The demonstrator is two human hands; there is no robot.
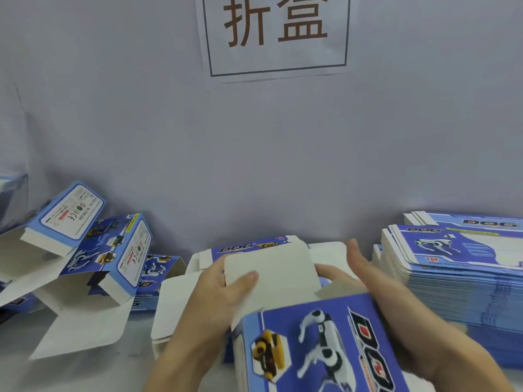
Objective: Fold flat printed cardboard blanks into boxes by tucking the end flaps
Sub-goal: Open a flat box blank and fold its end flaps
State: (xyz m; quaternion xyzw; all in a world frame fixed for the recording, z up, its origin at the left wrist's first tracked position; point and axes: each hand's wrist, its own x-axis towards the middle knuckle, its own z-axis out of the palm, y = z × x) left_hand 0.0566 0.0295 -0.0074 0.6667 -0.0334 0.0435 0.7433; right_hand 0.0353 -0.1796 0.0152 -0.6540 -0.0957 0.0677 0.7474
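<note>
A blue printed box with a robot dog picture sits low in the middle of the head view, its far end open. My left hand grips the white end flap, thumb on its inner face and fingers behind it. My right hand is on the box's right side with straight fingers pointing away from me, beside the flap's right edge. A smaller side flap shows under the right hand.
A tall stack of flat blue blanks stands at the right. Several folded boxes with open flaps lie piled at the left. A grey cloth wall with a paper sign rises behind. The white table surface shows at the lower left.
</note>
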